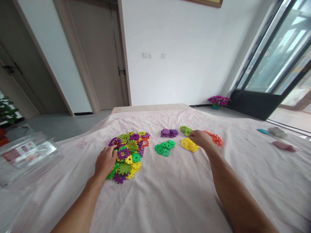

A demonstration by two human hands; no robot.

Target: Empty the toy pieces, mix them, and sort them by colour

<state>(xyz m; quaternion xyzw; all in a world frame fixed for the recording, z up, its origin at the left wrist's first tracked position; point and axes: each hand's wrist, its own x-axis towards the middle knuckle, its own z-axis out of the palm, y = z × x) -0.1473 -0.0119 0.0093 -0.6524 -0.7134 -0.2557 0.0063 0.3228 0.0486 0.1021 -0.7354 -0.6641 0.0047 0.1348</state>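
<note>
My left hand [105, 160] rests against the left side of a mixed pile of plastic interlocking pieces [125, 153], its fingers loosely bent and the thumb apart. The pile mixes purple, green, yellow and orange squares and notched discs. Over to the right, my right hand [201, 138] is closed with its fingertips pointing down, between light green square pieces [185, 130] and a heap of yellow discs [189, 145]. What its fingertips hold, if anything, is hidden. Orange pieces [215, 139] lie partly behind that hand. Purple squares [169, 132] and green discs [165, 148] form separate heaps between my hands.
A pink-patterned cloth [155, 200] covers the table. Clear plastic packaging [30, 155] stands at the left. Toward the right edge lie a pink object [283, 145], a whitish packet [277, 131], a blue item [263, 131] and a thin white stick [251, 142].
</note>
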